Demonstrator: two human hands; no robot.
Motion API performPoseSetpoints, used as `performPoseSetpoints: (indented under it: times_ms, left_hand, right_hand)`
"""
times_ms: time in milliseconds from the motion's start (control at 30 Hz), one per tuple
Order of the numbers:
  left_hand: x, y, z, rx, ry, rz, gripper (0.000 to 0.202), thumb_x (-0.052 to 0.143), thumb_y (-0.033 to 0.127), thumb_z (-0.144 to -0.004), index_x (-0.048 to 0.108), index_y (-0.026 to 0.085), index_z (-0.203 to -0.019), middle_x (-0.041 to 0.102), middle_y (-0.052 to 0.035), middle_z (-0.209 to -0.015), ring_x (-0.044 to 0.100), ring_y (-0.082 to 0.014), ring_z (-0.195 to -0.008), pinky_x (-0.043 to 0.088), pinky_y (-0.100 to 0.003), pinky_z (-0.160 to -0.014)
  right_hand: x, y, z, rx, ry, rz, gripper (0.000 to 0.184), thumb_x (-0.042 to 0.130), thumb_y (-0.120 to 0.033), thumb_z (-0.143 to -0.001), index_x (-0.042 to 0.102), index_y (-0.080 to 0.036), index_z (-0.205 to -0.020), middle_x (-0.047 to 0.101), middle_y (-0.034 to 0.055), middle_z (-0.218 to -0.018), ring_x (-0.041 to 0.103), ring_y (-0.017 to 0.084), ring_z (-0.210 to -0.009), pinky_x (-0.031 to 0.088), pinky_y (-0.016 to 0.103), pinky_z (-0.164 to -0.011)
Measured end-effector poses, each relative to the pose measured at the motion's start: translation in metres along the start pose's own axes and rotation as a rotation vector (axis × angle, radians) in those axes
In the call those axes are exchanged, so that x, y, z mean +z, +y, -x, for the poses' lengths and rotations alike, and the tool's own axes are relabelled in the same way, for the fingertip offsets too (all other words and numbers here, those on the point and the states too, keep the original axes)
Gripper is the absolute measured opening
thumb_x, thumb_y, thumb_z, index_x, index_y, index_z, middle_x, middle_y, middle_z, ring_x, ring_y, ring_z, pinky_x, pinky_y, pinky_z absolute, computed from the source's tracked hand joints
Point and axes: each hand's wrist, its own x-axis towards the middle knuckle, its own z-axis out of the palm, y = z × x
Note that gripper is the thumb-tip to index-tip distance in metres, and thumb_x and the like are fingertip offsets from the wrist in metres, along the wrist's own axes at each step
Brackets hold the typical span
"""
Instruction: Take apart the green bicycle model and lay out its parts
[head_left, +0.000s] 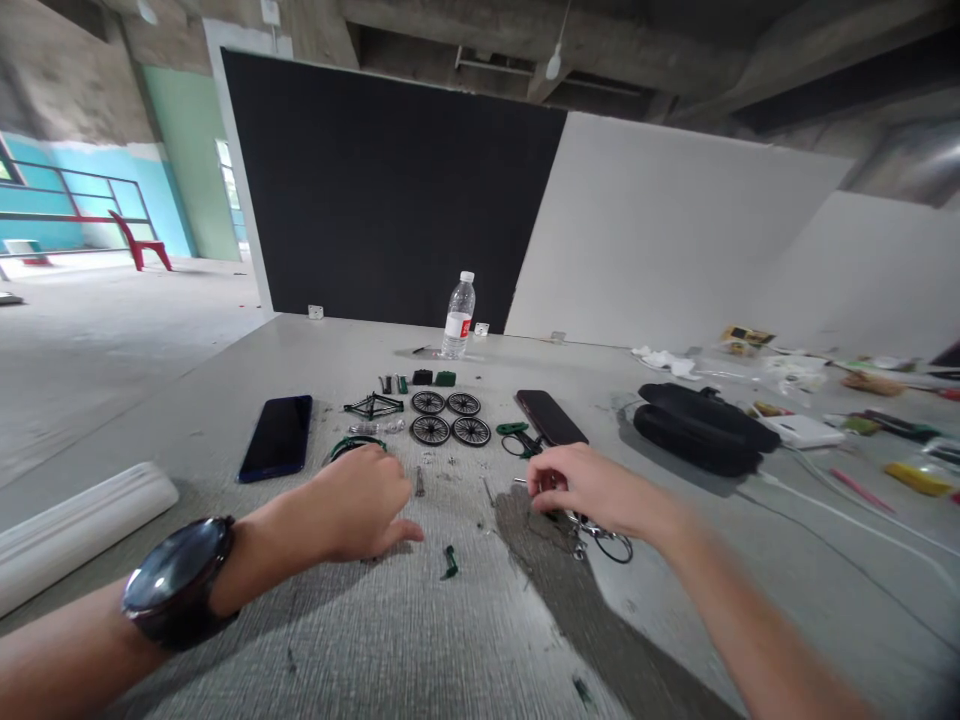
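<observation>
My left hand point(364, 505) hovers low over the table, its thumb stretched out apart from the fingers, which bend down out of sight. Just beyond it lies a curved green part point(356, 443). On the right, my right hand point(574, 480) has its fingers curled together over small metal parts point(585, 535); what they pinch is hidden. A thin black ring point(615, 547) lies beside those parts. Between the hands are a small green piece point(449, 563) and a small metal pin point(419, 482). Farther back sit several miniature spoked wheels point(430, 431) and a toy bicycle frame point(373, 405).
A phone point(276, 438) lies at left, another phone point(551, 417) at right. A water bottle point(459, 318) stands at the back before a black panel point(390, 190). At right are a black case point(701, 430), cables and clutter; a white roll point(82, 530) is at left.
</observation>
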Motion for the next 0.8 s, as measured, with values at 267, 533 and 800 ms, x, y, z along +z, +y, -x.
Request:
performPoseSetpoints:
  times_ms: [267,533,800]
  left_hand:
    - [-0.001,0.001,0.000,-0.027,-0.044,-0.032,0.037,0.059,0.048,-0.093,0.071,0.013,-0.088,0.068,-0.0125,-0.089,0.060,-0.0282,-0.086,0.043,-0.039,-0.076]
    - [0.002,-0.001,0.000,0.002,0.009,-0.013,0.036,0.060,0.048,-0.092,0.070,0.014,-0.087,0.066,-0.0104,-0.087,0.060,-0.0265,-0.083,0.043,-0.038,-0.077]
    - [-0.002,0.002,-0.001,-0.020,-0.039,-0.040,0.037,0.058,0.048,-0.094,0.071,0.014,-0.090,0.068,-0.0122,-0.089,0.061,-0.0286,-0.088,0.043,-0.039,-0.078]
  right_hand:
    - [-0.017,0.029,0.008,0.175,0.013,0.081,0.008,0.067,-0.030,-0.077,0.068,-0.022,-0.075,0.065,0.0047,-0.080,0.058,0.019,-0.071,0.040,0.032,-0.063]
    - [-0.005,0.030,0.003,0.204,-0.087,0.079,0.010,0.064,-0.027,-0.076,0.067,-0.021,-0.069,0.064,0.0041,-0.076,0.053,0.015,-0.061,0.037,0.031,-0.058]
    - [-0.011,0.023,0.009,0.202,-0.029,0.091,0.019,0.050,-0.032,-0.088,0.057,-0.021,-0.075,0.063,0.0048,-0.079,0.050,0.015,-0.061,0.035,0.031,-0.057]
